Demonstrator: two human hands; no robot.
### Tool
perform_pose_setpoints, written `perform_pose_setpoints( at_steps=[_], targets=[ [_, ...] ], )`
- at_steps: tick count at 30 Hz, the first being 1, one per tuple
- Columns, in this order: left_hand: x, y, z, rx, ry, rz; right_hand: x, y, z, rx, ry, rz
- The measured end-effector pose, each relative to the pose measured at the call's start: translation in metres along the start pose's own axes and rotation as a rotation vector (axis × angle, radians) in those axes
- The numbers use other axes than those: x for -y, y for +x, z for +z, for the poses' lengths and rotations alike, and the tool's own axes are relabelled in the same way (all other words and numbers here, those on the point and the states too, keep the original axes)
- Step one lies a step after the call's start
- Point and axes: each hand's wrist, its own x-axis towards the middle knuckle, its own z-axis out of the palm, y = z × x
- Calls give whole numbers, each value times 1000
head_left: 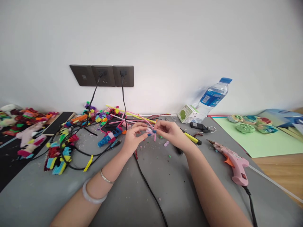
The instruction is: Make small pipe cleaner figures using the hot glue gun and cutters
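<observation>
My left hand (135, 136) and my right hand (170, 134) meet over the middle of the grey table. Between their fingertips is a small pale pink fuzzy piece (149, 130), pinched from both sides. Its exact shape is partly hidden by the fingers. Just behind the hands lie pink and yellow pipe cleaners (132, 114). A small pale purple scrap (166, 143) rests on the table below my right hand. To the left of my left hand sits a blue and pink fuzzy figure (109, 137).
Black cables (149, 186) cross the table (123, 201). Colourful fuzzy figures (59, 154) and a phone (58, 123) are at left. At right are a yellow cutter (193, 138), keys (210, 129), a bottle (213, 98), a small box (187, 114), a pink glue gun (236, 164) and green paper (255, 142).
</observation>
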Motion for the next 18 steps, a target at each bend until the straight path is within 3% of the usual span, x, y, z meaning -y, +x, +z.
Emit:
perform_pose_setpoints(
  at_steps=[8, 18],
  targets=[
    [-2, -1, 0, 4, 12, -2, -2, -1, 3, 55, 32, -15],
    [-4, -1, 0, 2, 36, -10, -3, -2, 2, 70, -91, -75]
  ],
)
